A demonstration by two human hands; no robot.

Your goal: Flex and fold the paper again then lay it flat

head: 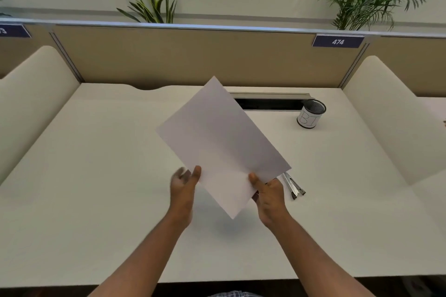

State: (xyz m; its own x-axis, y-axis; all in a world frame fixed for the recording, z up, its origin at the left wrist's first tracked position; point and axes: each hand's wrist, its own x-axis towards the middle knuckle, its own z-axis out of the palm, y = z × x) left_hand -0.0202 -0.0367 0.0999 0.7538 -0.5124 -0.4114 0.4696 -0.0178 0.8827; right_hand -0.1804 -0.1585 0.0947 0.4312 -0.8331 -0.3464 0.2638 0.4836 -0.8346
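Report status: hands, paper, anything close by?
Right hand pinches white paper at its lower edge. Left hand blurred, thumb on paper's edge. Paper tilted above desk. Stapler beside right hand.

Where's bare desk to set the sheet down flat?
Widest bare patch: the white desk left of the left hand, out to the cream side divider. Also bare: the near strip under the forearms. Tighter on the right: a silver stapler lies beside the right hand, which pinches the white paper sheet; a black mesh pen cup stands by the cable slot.
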